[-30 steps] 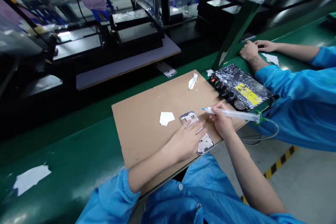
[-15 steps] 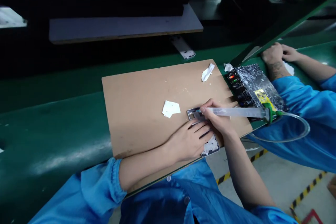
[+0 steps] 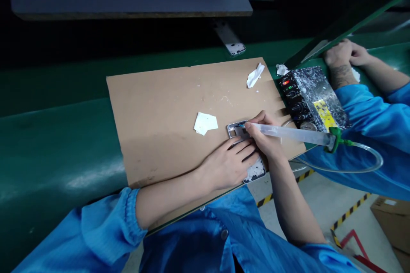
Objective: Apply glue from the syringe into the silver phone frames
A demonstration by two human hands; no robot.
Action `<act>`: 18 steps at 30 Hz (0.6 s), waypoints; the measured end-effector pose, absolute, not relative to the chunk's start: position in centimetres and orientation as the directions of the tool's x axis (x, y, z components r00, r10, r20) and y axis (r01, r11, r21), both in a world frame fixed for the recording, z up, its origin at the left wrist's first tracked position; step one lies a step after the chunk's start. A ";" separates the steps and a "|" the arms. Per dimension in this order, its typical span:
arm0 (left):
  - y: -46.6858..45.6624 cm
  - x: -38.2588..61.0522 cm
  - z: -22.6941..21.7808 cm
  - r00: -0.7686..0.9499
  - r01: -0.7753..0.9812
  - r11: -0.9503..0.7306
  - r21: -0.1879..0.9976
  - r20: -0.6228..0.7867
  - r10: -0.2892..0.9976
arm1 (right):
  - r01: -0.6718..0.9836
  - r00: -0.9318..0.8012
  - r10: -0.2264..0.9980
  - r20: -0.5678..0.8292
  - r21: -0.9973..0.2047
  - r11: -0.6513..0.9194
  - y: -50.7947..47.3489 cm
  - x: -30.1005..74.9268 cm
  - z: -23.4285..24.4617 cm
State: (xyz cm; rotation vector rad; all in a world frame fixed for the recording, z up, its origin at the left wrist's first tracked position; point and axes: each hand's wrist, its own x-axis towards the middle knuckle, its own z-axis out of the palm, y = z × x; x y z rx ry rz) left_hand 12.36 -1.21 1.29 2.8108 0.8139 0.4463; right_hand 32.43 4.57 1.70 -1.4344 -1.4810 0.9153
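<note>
From my end of the head camera, I have the left hand (image 3: 224,166) spread flat across the middle of a phone frame (image 3: 255,170), its fingers pressing down rather than gripping. The right hand (image 3: 264,136) pinches a clear syringe (image 3: 293,133) near its front, with the blue tip (image 3: 242,126) at the frame's far end, just past the left fingers. Whether the tip touches metal or anything is coming out, I can't tell.

My first worry is the frame: its near end, below the left fingers, reaches the near edge of the board (image 3: 153,106). Uneven pressure from that palm could slide or tip it, and the tip could then skid off line. The left fingers also sit close to the tip, so a small slip could smear them or mark the frame.

The hose (image 3: 373,149) loops out to the right of the right hand, past the board and near a neighbour's blue sleeve (image 3: 361,102). A bump or snag there could tug the syringe's back end and swing its tip. The paper scrap (image 3: 205,123) just beyond the left hand lies loose; a sweep of that arm could drag it under the frame.
</note>
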 end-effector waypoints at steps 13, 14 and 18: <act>-1.2 12.5 0.8 0.790 0.484 -0.835 0.261 0.280 0.546 | 0.378 0.008 0.996 0.087 -0.923 0.077 4.5 32.5 1.7; -1.2 12.5 0.8 0.788 0.485 -0.836 0.258 0.287 0.545 | 0.375 0.008 0.996 0.089 -0.923 0.080 4.5 32.5 1.7; -1.2 12.5 0.8 0.784 0.493 -0.840 0.226 0.304 0.542 | 0.373 0.020 0.995 0.098 -0.924 0.083 4.6 32.5 1.4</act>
